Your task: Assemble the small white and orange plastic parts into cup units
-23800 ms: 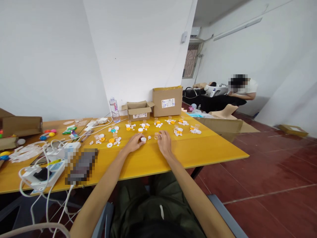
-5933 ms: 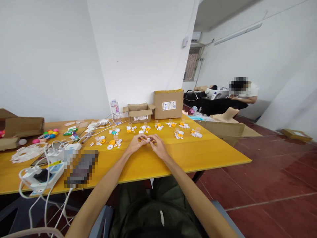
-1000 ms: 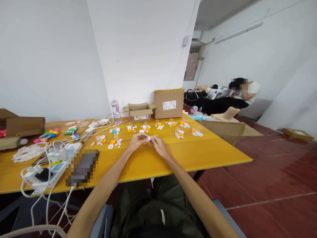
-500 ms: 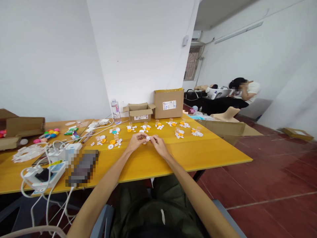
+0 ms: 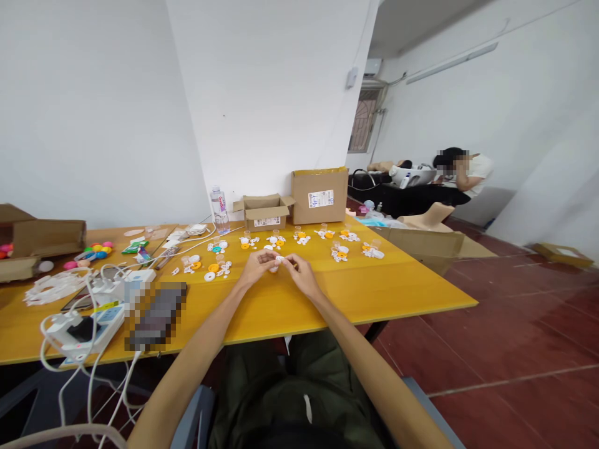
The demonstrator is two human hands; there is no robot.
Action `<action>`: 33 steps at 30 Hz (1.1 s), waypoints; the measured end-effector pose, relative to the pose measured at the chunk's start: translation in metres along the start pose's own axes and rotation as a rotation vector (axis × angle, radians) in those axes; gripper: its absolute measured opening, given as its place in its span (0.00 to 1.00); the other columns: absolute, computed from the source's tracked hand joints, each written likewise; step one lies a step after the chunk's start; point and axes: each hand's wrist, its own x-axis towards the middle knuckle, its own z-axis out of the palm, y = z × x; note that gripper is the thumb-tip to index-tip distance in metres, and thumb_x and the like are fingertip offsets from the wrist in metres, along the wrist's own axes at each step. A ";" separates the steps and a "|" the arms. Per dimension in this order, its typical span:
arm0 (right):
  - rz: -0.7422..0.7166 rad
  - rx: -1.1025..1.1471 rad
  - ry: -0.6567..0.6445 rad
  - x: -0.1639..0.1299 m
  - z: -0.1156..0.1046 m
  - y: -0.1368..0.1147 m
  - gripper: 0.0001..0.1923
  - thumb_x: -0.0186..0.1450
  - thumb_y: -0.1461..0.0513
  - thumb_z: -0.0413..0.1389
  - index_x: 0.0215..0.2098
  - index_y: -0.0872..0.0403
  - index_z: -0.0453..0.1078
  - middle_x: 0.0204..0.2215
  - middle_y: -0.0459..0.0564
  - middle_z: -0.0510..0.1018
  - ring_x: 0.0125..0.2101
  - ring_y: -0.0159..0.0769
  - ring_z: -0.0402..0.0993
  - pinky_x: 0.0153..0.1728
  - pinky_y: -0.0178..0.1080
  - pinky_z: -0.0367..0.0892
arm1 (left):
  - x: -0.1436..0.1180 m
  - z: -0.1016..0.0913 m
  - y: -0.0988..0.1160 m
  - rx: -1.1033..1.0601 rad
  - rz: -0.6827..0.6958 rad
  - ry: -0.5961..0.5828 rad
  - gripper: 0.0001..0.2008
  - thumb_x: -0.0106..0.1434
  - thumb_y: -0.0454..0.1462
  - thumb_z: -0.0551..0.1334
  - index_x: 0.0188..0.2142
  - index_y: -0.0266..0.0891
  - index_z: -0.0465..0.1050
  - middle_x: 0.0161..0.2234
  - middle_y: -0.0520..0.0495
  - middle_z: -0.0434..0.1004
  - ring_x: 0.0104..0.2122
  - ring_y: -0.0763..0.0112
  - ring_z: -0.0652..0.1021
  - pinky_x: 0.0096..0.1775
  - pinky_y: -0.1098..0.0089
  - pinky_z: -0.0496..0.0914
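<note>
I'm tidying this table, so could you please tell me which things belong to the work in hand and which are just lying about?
In use:
left hand and right hand, together pinching a small white part
white and orange parts set out in clusters

Lying about:
water bottle
open cardboard box
closed cardboard box
coloured balls
white cables

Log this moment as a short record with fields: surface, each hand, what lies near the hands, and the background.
surface: yellow table
left hand: fingertips pinched on a small white part, raised just above the table
right hand: fingertips on the same small white part from the other side
near the hands: groups of white and orange small parts laid out in rows
behind them: open cardboard box, taller closed box, water bottle
left side: white cables
background: another person seated
</note>
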 end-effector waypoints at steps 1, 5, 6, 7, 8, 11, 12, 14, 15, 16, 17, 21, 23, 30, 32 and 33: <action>0.000 0.001 0.000 0.000 0.000 -0.001 0.19 0.67 0.47 0.51 0.29 0.50 0.70 0.27 0.47 0.77 0.29 0.37 0.71 0.32 0.37 0.66 | 0.000 0.000 0.000 0.000 0.001 0.004 0.18 0.46 0.45 0.75 0.32 0.37 0.79 0.30 0.47 0.82 0.32 0.66 0.80 0.36 0.67 0.74; -0.003 0.008 0.000 0.000 -0.001 -0.003 0.18 0.66 0.47 0.52 0.28 0.50 0.69 0.27 0.47 0.77 0.30 0.37 0.71 0.33 0.38 0.67 | 0.000 0.001 0.001 -0.005 0.010 0.015 0.17 0.47 0.44 0.75 0.32 0.37 0.79 0.30 0.47 0.82 0.32 0.66 0.80 0.38 0.67 0.74; -0.004 0.008 0.002 0.000 -0.001 -0.004 0.18 0.66 0.47 0.52 0.28 0.50 0.70 0.27 0.47 0.77 0.30 0.37 0.71 0.33 0.38 0.67 | -0.001 0.001 0.001 -0.008 0.010 0.016 0.16 0.47 0.44 0.75 0.32 0.37 0.79 0.30 0.47 0.82 0.32 0.67 0.80 0.37 0.67 0.74; -0.004 0.007 0.003 0.000 -0.001 -0.004 0.18 0.66 0.47 0.52 0.28 0.50 0.70 0.27 0.47 0.77 0.30 0.37 0.71 0.32 0.38 0.66 | -0.001 0.001 0.002 -0.013 0.010 0.019 0.16 0.47 0.44 0.75 0.32 0.37 0.79 0.30 0.47 0.82 0.32 0.67 0.80 0.37 0.68 0.74; -0.004 0.003 0.004 0.000 -0.001 -0.004 0.18 0.66 0.47 0.52 0.28 0.50 0.70 0.27 0.47 0.77 0.29 0.37 0.71 0.32 0.37 0.66 | -0.001 0.001 0.002 -0.015 0.010 0.021 0.16 0.47 0.44 0.75 0.32 0.37 0.79 0.30 0.48 0.82 0.31 0.67 0.79 0.37 0.68 0.74; -0.004 -0.010 0.000 0.000 -0.001 -0.003 0.18 0.66 0.47 0.53 0.28 0.50 0.70 0.27 0.47 0.77 0.29 0.37 0.71 0.32 0.37 0.66 | -0.001 0.001 0.003 -0.014 0.015 0.021 0.15 0.47 0.43 0.75 0.32 0.37 0.80 0.30 0.47 0.82 0.31 0.67 0.79 0.37 0.68 0.74; -0.005 -0.013 0.000 0.000 -0.001 -0.003 0.18 0.66 0.47 0.53 0.28 0.50 0.70 0.27 0.47 0.77 0.29 0.37 0.71 0.32 0.37 0.66 | -0.001 0.001 0.003 -0.012 0.018 0.021 0.15 0.47 0.43 0.75 0.32 0.37 0.80 0.30 0.47 0.82 0.31 0.67 0.79 0.37 0.68 0.74; -0.009 -0.016 0.004 0.000 -0.001 -0.002 0.18 0.66 0.47 0.53 0.28 0.50 0.70 0.27 0.47 0.77 0.29 0.37 0.71 0.32 0.38 0.66 | -0.001 0.001 0.003 -0.011 0.024 0.020 0.14 0.48 0.43 0.75 0.32 0.37 0.80 0.30 0.47 0.82 0.31 0.67 0.79 0.37 0.68 0.74; -0.011 -0.016 0.008 0.000 0.000 -0.002 0.18 0.66 0.47 0.53 0.28 0.50 0.70 0.27 0.47 0.77 0.29 0.37 0.71 0.32 0.38 0.66 | -0.001 0.001 0.003 -0.012 0.025 0.019 0.14 0.48 0.43 0.75 0.32 0.38 0.80 0.29 0.47 0.81 0.31 0.67 0.79 0.37 0.68 0.73; -0.014 -0.016 0.011 0.000 0.000 -0.002 0.18 0.66 0.47 0.53 0.28 0.50 0.70 0.27 0.47 0.77 0.29 0.37 0.71 0.32 0.38 0.66 | 0.000 0.001 0.003 -0.013 0.025 0.018 0.14 0.48 0.43 0.75 0.32 0.38 0.80 0.29 0.48 0.81 0.30 0.68 0.79 0.36 0.69 0.73; -0.015 -0.016 0.015 0.000 0.000 -0.002 0.18 0.66 0.47 0.52 0.28 0.50 0.70 0.27 0.47 0.77 0.29 0.38 0.71 0.32 0.38 0.66 | 0.000 0.001 0.003 -0.014 0.024 0.017 0.15 0.48 0.43 0.75 0.32 0.37 0.80 0.29 0.48 0.81 0.30 0.68 0.79 0.36 0.69 0.73; -0.017 -0.021 0.021 0.000 0.001 -0.001 0.18 0.66 0.46 0.53 0.28 0.49 0.71 0.28 0.47 0.78 0.30 0.38 0.71 0.33 0.38 0.67 | 0.000 0.001 0.002 -0.014 0.027 0.013 0.16 0.48 0.44 0.75 0.32 0.38 0.79 0.29 0.48 0.81 0.30 0.68 0.79 0.35 0.69 0.73; -0.019 -0.025 0.019 0.000 0.000 -0.001 0.18 0.66 0.47 0.53 0.29 0.50 0.72 0.28 0.47 0.78 0.31 0.38 0.72 0.33 0.39 0.67 | 0.000 0.001 0.002 -0.014 0.026 0.013 0.16 0.48 0.45 0.75 0.33 0.37 0.79 0.29 0.48 0.81 0.30 0.67 0.79 0.35 0.69 0.73; -0.002 -0.008 0.010 -0.001 0.000 -0.003 0.16 0.66 0.48 0.53 0.33 0.50 0.73 0.31 0.48 0.80 0.33 0.39 0.74 0.34 0.38 0.68 | 0.001 0.001 0.002 -0.023 0.046 0.038 0.17 0.47 0.46 0.75 0.33 0.38 0.78 0.30 0.48 0.81 0.33 0.67 0.79 0.40 0.68 0.73; 0.003 0.006 0.015 -0.001 0.001 -0.004 0.16 0.66 0.48 0.53 0.34 0.50 0.73 0.32 0.49 0.80 0.33 0.39 0.74 0.34 0.38 0.68 | 0.001 0.001 0.002 -0.013 0.050 0.046 0.17 0.48 0.46 0.74 0.33 0.39 0.78 0.31 0.48 0.81 0.33 0.67 0.79 0.41 0.67 0.73; 0.004 0.011 0.017 -0.001 0.001 -0.004 0.16 0.66 0.48 0.53 0.34 0.50 0.73 0.33 0.49 0.80 0.33 0.39 0.74 0.34 0.38 0.68 | 0.001 0.001 0.001 -0.006 0.052 0.048 0.17 0.49 0.46 0.74 0.34 0.39 0.78 0.32 0.48 0.81 0.34 0.67 0.79 0.41 0.67 0.73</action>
